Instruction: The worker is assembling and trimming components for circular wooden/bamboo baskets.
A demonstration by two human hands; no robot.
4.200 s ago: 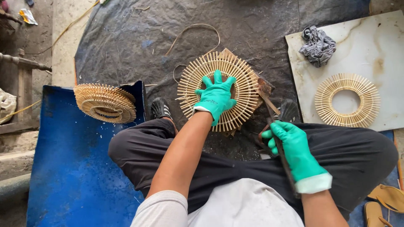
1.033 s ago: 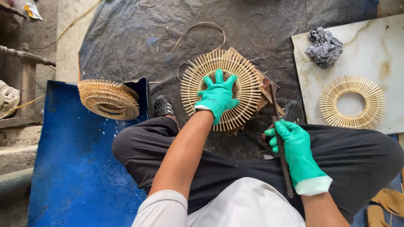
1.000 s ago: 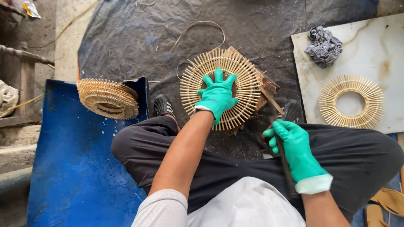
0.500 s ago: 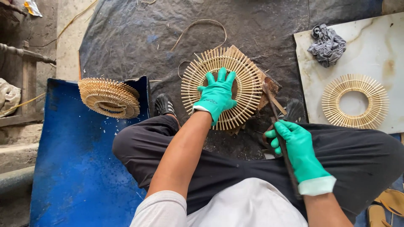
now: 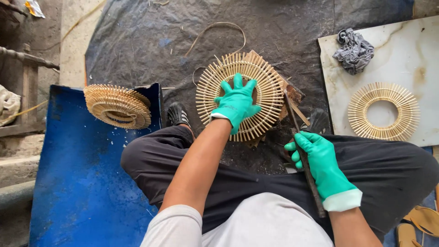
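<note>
While my left hand (image 5: 235, 103) presses flat, fingers spread, on the bamboo ring (image 5: 241, 101) at centre frame, my right hand (image 5: 318, 162) grips a dark blade (image 5: 302, 151).

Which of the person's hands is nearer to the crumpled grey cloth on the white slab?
The right hand, below and left of the cloth. The left hand is farther left, on the round stick ring.

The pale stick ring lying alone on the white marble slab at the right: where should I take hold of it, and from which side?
Grip the pale ring of radiating bamboo sticks by its band, pinching through the open centre hole and over the outer edge. It lies flat on the white marble slab, so come from above, probably on the near side; the crumpled grey rag lies beyond it.
</note>
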